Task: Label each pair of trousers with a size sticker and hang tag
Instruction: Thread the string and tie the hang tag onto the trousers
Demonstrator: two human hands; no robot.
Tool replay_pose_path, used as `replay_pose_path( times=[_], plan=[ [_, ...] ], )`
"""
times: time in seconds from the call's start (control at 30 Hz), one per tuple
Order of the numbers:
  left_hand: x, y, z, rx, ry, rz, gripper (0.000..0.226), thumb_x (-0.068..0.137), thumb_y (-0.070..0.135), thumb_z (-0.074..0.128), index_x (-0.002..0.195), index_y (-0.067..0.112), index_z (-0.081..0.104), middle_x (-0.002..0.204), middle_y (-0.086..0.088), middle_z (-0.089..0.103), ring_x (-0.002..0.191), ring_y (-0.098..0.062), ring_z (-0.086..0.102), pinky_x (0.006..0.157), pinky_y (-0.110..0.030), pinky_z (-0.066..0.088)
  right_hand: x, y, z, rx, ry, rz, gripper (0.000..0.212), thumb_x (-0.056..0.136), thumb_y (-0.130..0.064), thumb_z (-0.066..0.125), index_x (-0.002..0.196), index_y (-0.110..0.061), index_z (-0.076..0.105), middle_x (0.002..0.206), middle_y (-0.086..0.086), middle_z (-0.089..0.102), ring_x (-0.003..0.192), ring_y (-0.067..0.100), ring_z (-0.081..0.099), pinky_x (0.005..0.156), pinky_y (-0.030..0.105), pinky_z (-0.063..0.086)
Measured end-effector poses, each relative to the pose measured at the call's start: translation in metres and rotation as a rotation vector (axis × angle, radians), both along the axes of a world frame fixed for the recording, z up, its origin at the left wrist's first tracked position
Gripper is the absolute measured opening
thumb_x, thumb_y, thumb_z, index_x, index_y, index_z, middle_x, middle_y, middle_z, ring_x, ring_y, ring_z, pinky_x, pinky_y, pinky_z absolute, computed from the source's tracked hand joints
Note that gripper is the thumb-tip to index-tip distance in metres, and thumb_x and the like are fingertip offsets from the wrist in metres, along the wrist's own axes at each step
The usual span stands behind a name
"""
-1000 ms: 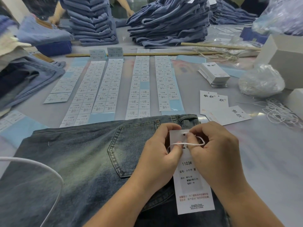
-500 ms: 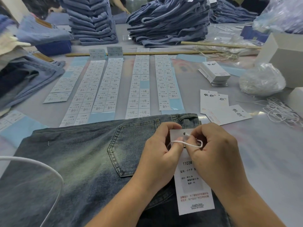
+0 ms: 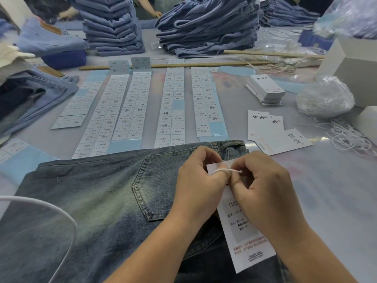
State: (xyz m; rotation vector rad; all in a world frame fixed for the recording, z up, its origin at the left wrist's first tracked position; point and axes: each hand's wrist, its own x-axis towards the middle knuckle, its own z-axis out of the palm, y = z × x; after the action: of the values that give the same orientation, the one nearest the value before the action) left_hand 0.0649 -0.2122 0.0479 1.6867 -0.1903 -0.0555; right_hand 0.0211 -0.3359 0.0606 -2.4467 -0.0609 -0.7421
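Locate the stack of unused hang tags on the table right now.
In the head view the stack of hang tags sits at the far right of the table, right of the sticker sheets and left of the clear plastic bag.

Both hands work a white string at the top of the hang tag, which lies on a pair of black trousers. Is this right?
Not quite. The head view shows the trousers are washed blue denim, not black. The rest holds: the left hand and right hand work a white string at the top of the hang tag.
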Motion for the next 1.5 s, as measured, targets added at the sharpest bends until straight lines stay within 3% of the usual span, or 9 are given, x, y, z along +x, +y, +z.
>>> replay_pose_path(
  times=[0.3, 0.53, 0.67, 0.77, 0.97, 1.13, 1.27, 1.4, 1.5],
  plan=[
    [0.001, 0.001, 0.001, -0.063, 0.017, -0.024, 0.012, 0.073, 0.017, 0.070, 0.074, 0.023, 0.059, 0.065, 0.010, 0.057, 0.058, -0.006, 0.048, 0.052, -0.017, 0.041, 0.001, -0.001, 0.000, 0.050, 0.035, 0.036, 0.008, 0.083, -0.005, 0.071, 0.085, -0.013, 0.072, 0.080, -0.006, 0.060, 0.069, 0.010, 0.054, 0.058, 0.026, 0.047],
    [-0.007, 0.011, -0.003, -0.227, 0.052, -0.222, 0.013, 0.078, 0.024, 0.062, 0.090, 0.020, 0.066, 0.081, -0.009, 0.065, 0.075, -0.014, 0.059, 0.067, -0.027, 0.049, 0.000, 0.002, -0.002, -0.030, 0.000, 0.016, 0.009, 0.090, -0.008, 0.062, 0.088, -0.013, 0.068, 0.086, -0.003, 0.060, 0.073, 0.018, 0.057, 0.056, 0.036, 0.050],
    [-0.005, 0.015, -0.004, -0.344, 0.107, -0.265, 0.027, 0.075, 0.020, 0.049, 0.091, 0.014, 0.070, 0.085, -0.005, 0.068, 0.080, -0.018, 0.062, 0.070, -0.031, 0.049, 0.000, 0.007, -0.002, -0.092, -0.001, -0.032, 0.016, 0.086, -0.014, 0.048, 0.087, -0.013, 0.064, 0.087, -0.001, 0.060, 0.070, 0.022, 0.056, 0.050, 0.029, 0.045],
    [-0.005, 0.014, -0.004, -0.342, 0.069, -0.242, 0.028, 0.078, 0.011, 0.046, 0.095, 0.007, 0.069, 0.084, -0.002, 0.071, 0.079, -0.010, 0.065, 0.069, -0.019, 0.050, 0.001, 0.008, -0.002, -0.125, 0.031, -0.031, 0.029, 0.084, -0.023, 0.035, 0.089, -0.014, 0.062, 0.088, -0.001, 0.059, 0.070, 0.022, 0.054, 0.050, 0.029, 0.042],
    [-0.006, 0.011, -0.005, -0.333, 0.076, -0.219, 0.018, 0.090, 0.001, 0.057, 0.094, 0.012, 0.070, 0.085, -0.001, 0.072, 0.079, -0.010, 0.066, 0.067, -0.018, 0.051, 0.001, -0.001, -0.001, -0.151, 0.115, 0.027, 0.013, 0.080, -0.005, 0.053, 0.086, -0.016, 0.057, 0.085, -0.006, 0.051, 0.066, 0.017, 0.047, 0.053, 0.013, 0.029],
    [-0.005, 0.011, -0.006, -0.316, 0.081, -0.198, 0.011, 0.093, 0.006, 0.063, 0.094, 0.014, 0.071, 0.087, -0.001, 0.073, 0.081, -0.011, 0.067, 0.070, -0.019, 0.052, 0.003, -0.004, 0.003, -0.127, 0.155, 0.088, 0.013, 0.083, -0.013, 0.047, 0.085, -0.026, 0.047, 0.086, -0.009, 0.049, 0.071, 0.018, 0.050, 0.054, 0.032, 0.041],
    [-0.006, 0.010, -0.006, -0.296, 0.083, -0.194, 0.006, 0.094, 0.014, 0.066, 0.094, 0.017, 0.071, 0.089, -0.003, 0.073, 0.082, -0.013, 0.067, 0.071, -0.021, 0.053, 0.005, -0.002, 0.006, -0.107, 0.173, 0.102, 0.009, 0.088, -0.027, 0.038, 0.084, -0.026, 0.045, 0.087, -0.009, 0.048, 0.073, 0.018, 0.050, 0.059, 0.038, 0.045],
    [-0.005, 0.009, -0.006, -0.294, 0.099, -0.186, 0.007, 0.094, 0.013, 0.065, 0.094, 0.017, 0.071, 0.089, -0.003, 0.073, 0.081, -0.013, 0.067, 0.069, -0.021, 0.052, 0.005, -0.002, 0.007, -0.100, 0.202, 0.098, 0.019, 0.089, -0.007, 0.052, 0.085, -0.024, 0.045, 0.089, -0.007, 0.048, 0.076, 0.021, 0.050, 0.064, 0.041, 0.046],
    [-0.006, 0.009, -0.006, -0.292, 0.095, -0.185, 0.010, 0.095, 0.013, 0.063, 0.092, 0.018, 0.071, 0.088, -0.003, 0.073, 0.081, -0.013, 0.067, 0.070, -0.022, 0.052, 0.005, -0.003, 0.010, -0.122, 0.229, 0.108, 0.016, 0.089, -0.009, 0.050, 0.085, -0.024, 0.044, 0.088, -0.007, 0.047, 0.075, 0.022, 0.050, 0.063, 0.043, 0.045]
  ],
)
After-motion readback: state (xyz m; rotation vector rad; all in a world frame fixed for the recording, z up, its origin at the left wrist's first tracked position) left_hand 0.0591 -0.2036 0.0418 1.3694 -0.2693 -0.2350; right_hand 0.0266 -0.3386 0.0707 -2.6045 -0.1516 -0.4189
